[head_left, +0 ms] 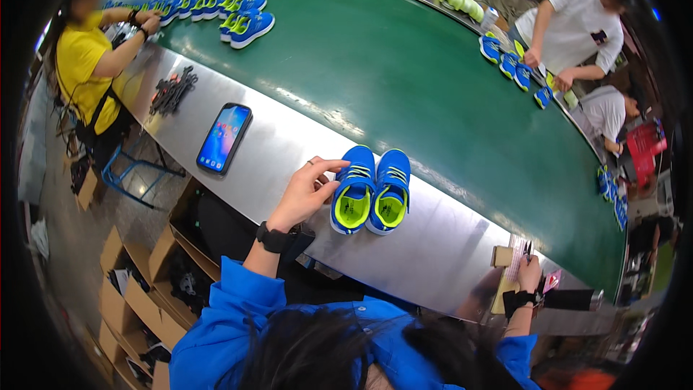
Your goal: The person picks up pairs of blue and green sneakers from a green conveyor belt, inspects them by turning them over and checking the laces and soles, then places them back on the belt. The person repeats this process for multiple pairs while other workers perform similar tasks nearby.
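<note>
"And the hands?"
"Left hand (302,193): fingers slightly parted, beside a pair of blue shoes (390,177) — upright on the metal counter (447,254). Right hand (529,274): fingers closed round a dark tool (528,249)."
"Farther off?"
"A green belt (375,65) — a shoe row (253,30) stands at its far left."

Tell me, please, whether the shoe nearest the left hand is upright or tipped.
Upright: the blue shoe has its green insole and laces facing up.

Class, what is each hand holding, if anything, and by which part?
The right hand seems to hold a small dark tool by its lower end; the left hand is at a blue shoe, grip unclear.
</note>
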The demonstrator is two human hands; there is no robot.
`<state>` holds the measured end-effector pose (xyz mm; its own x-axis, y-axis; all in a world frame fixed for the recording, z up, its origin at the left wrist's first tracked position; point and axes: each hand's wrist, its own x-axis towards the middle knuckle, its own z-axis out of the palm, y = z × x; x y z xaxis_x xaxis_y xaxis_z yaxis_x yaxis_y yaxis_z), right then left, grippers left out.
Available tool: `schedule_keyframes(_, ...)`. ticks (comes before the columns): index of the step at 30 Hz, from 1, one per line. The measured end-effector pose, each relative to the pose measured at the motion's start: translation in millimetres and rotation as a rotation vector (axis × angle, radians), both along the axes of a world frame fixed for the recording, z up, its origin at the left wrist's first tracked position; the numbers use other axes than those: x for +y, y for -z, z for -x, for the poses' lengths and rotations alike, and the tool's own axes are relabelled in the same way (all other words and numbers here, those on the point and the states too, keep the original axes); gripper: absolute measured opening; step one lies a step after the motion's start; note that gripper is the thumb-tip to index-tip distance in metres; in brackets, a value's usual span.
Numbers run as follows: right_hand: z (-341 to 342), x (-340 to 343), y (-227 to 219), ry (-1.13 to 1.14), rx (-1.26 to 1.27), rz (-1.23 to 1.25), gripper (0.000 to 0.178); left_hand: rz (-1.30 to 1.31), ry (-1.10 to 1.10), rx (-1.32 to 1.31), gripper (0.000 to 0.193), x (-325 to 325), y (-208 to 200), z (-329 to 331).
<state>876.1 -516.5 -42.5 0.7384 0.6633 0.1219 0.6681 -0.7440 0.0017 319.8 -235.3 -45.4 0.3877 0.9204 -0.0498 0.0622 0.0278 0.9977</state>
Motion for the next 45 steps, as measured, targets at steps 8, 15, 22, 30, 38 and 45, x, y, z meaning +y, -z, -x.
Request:
schedule_keyframes(8, 128, 122, -69, -0.385, 0.606, -0.297, 0.019, -0.150, -0.019, -0.020, 0.018, 20, 22, -4)
schedule_keyframes(15, 246, 216, -111, -0.757, 0.868, -0.040, 0.015, 0.133, 0.051, -0.192, 0.012, 39, 42, -3)
schedule_keyframes(22, 298, 269, -109, -0.963, 0.768, -0.001, 0.016, -0.055, -0.023, -0.252, 0.006, 37, 52, -7)
schedule_keyframes(30, 348, 298, -93, -1.026, 0.736, 0.193, 0.026, -0.208, -0.013, -0.155, 0.011, 37, 58, -12)
schedule_keyframes(38, 366, 311, -97, -1.172, 0.437, 0.420, 0.028, -0.250, 0.006, -0.141, 0.014, 35, 61, -9)
schedule_keyframes(45, 372, 317, -95, -1.235, 0.353, 0.455, 0.024, -0.243, 0.011, -0.125, 0.013, 35, 60, -7)
